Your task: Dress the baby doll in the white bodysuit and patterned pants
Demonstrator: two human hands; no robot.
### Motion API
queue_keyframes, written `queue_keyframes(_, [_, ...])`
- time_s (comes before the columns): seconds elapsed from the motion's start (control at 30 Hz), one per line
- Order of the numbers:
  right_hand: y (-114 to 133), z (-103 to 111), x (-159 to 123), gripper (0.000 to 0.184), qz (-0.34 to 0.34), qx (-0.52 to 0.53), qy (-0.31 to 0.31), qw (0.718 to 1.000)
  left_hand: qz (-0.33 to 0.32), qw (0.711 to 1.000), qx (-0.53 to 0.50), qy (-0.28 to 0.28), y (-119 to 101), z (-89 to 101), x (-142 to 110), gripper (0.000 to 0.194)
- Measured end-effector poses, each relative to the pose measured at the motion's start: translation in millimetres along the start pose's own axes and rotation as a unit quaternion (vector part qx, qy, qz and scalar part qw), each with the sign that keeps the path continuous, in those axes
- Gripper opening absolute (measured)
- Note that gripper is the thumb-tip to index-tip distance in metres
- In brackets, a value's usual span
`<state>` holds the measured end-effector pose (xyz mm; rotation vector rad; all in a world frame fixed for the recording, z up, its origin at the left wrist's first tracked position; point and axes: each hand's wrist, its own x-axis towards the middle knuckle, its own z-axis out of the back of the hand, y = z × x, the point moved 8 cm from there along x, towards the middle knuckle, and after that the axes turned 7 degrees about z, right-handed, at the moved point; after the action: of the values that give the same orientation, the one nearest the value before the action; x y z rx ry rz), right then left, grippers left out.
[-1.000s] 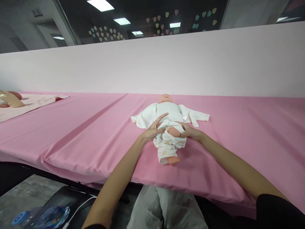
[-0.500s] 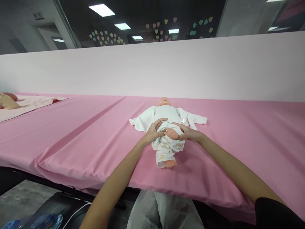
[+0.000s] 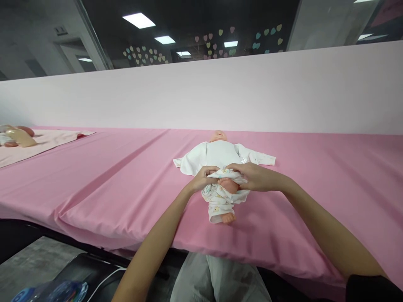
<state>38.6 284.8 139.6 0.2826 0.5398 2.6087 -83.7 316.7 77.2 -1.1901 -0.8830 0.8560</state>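
Note:
A baby doll (image 3: 218, 136) lies on its back, head toward the wall, in a white long-sleeved top (image 3: 221, 153) with both sleeves spread. White printed baby pants (image 3: 220, 204) cover its legs. One foot (image 3: 228, 185) points up out of a bunched pant leg; the other foot (image 3: 228, 218) sticks out of the lower cuff. My left hand (image 3: 205, 178) pinches the bunched fabric on the left of the raised foot. On the right side, my right hand (image 3: 253, 176) grips the same fabric, fingers curled over its upper edge. Some fingertips are hidden in the cloth.
A pink sheet (image 3: 126, 176) covers the table, with a white wall (image 3: 201, 96) behind it. At far left, another doll (image 3: 22, 136) lies on a pale cloth (image 3: 53, 142). A black chair (image 3: 91, 272) with a plastic-wrapped item (image 3: 59, 291) and a white cable stands below the table's front edge.
My right hand has shifted right and turned over the fabric's top edge. My left fingers have drawn in closer to the cuff. The view has moved slightly.

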Motion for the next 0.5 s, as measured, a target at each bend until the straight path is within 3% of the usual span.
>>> queue_keyframes(0.07, [-3.6, 3.0, -2.2, 0.030, -0.018, -0.012, -0.002, 1.000, 0.017, 1.000, -0.002, 0.015, 2.5, 1.2, -1.4, 0.029])
queue_keyframes(0.17, [-18.5, -3.9, -1.8, 0.025, -0.062, -0.001, 0.049, 0.997, 0.035, 0.999, -0.020, 0.032, 9.0, 5.4, -0.9, 0.034])
queue_keyframes(0.3, [-37.7, -22.0, 4.6, 0.024, -0.073, 0.105, 0.124, 0.984, 0.031, 0.998, -0.054, -0.014, 17.5, 21.3, 4.1, 0.032])
queue_keyframes(0.5, [-75.9, -31.6, 6.3, 0.027, -0.103, 0.224, 0.136, 0.960, 0.041, 0.995, -0.076, -0.043, 27.0, 27.0, 7.8, 0.029])
